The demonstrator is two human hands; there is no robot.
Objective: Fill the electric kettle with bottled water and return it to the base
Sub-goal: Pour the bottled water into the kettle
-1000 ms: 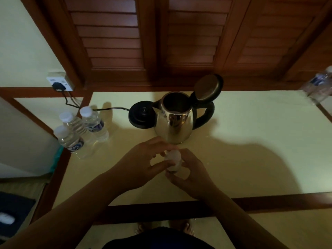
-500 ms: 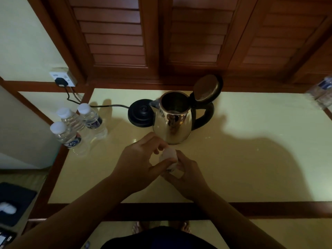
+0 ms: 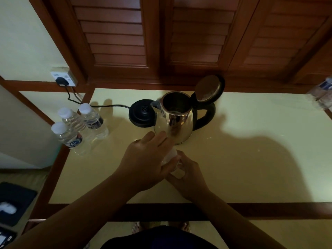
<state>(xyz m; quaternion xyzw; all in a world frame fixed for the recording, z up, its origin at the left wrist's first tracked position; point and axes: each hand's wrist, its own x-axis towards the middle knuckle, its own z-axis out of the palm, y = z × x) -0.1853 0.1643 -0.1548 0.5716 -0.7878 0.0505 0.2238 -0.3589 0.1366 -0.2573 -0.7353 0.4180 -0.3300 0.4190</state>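
1. One electric kettle [image 3: 175, 123] of shiny steel stands on the table [image 3: 251, 159], at about 12 o'clock from the hands; its lid [image 3: 209, 88] is tilted up and open; its black handle [image 3: 206, 117] points to 3 o'clock
2. One round black base [image 3: 142, 114] lies on the table just beside the kettle, at its 9 o'clock; the kettle is not on it; one black cord [image 3: 107, 106] goes from the base to the one wall socket [image 3: 62, 77] at 10 o'clock
3. Three water bottles [image 3: 80, 126] with white caps stand close together at 9 o'clock near the table edge; each has a dark label; the writing is too small to read
4. One more bottle [image 3: 173, 161] is between the two hands, in front of the kettle; only a small pale part shows
5. The left hand [image 3: 149, 162] lies over the top of this bottle with its fingers curled round it; the right hand [image 3: 188, 177] holds the bottle from below, fingers curled round it
6. One blurred bottle [image 3: 323, 92] with a blue label shows at 2 o'clock at the frame edge; I cannot read it
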